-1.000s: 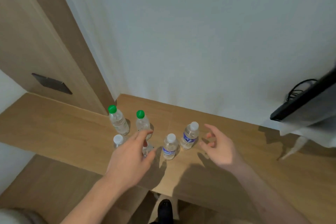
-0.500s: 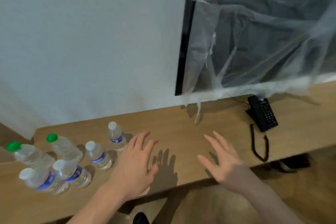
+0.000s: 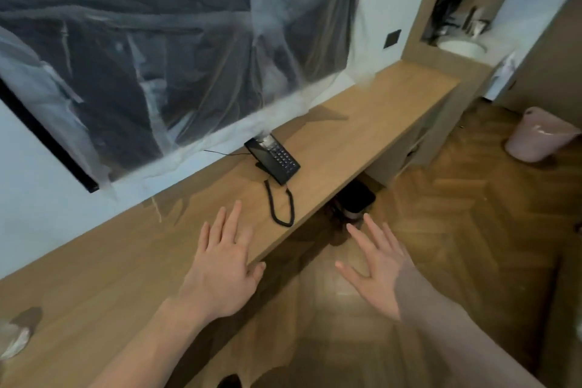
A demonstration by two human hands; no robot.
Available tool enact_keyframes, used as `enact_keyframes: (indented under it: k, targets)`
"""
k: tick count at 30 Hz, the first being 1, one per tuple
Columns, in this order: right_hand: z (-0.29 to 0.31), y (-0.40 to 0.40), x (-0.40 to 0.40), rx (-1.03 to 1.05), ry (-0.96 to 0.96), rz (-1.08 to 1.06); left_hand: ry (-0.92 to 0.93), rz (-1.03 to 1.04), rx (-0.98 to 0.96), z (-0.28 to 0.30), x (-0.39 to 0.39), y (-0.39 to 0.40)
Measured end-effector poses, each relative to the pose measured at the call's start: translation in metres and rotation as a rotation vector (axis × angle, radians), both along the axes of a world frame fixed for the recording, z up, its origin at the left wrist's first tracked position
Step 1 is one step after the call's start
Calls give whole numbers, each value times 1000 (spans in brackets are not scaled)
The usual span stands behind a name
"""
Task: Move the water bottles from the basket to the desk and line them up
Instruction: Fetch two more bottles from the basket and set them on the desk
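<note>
The long wooden desk (image 3: 362, 123) runs from lower left to upper right along the wall. My left hand (image 3: 220, 268) hovers flat over the desk's front edge, fingers straight and spread, holding nothing. My right hand (image 3: 378, 268) is out past the edge, above the floor, also spread and empty. Only a sliver of one clear water bottle (image 3: 11, 340) shows at the far left edge of the frame; the other bottles are out of view. No basket is clearly in sight.
A black desk phone (image 3: 272, 157) with a coiled cord (image 3: 282, 208) sits mid-desk. A plastic-covered black screen (image 3: 157, 50) hangs on the wall above. A pink bin (image 3: 538, 135) stands on the parquet floor at right. A dark object (image 3: 356, 198) lies under the desk.
The view has swung right along the desk, so the bottle group slid out of frame at left. Both hands stayed spread and empty; the right hand now hangs beyond the desk edge.
</note>
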State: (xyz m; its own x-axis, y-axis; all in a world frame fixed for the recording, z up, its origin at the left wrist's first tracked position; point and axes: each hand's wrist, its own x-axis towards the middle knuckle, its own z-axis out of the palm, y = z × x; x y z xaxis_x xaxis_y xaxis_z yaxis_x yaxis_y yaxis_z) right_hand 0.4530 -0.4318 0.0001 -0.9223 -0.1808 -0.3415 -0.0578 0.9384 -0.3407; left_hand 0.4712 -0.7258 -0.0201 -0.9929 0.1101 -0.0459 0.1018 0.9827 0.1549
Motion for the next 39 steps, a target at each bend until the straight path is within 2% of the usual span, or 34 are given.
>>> enact_keyframes:
  k: [5, 13, 20, 27, 39]
  targets:
    - [0, 81, 7, -58, 128, -204, -12, -178, -39, 13, -54, 88]
    - [8, 188, -17, 28, 49, -358, -82, -413, -43, 23, -148, 215]
    - [10, 251, -98, 53, 19, -464, -133, -526, -15, 19, -257, 292]
    - [16, 298, -183, 69, 40, -574, -108, -595, -68, 28, -363, 359]
    - [0, 419, -260, 63, 17, -682, -118, -753, -108, 32, -467, 499]
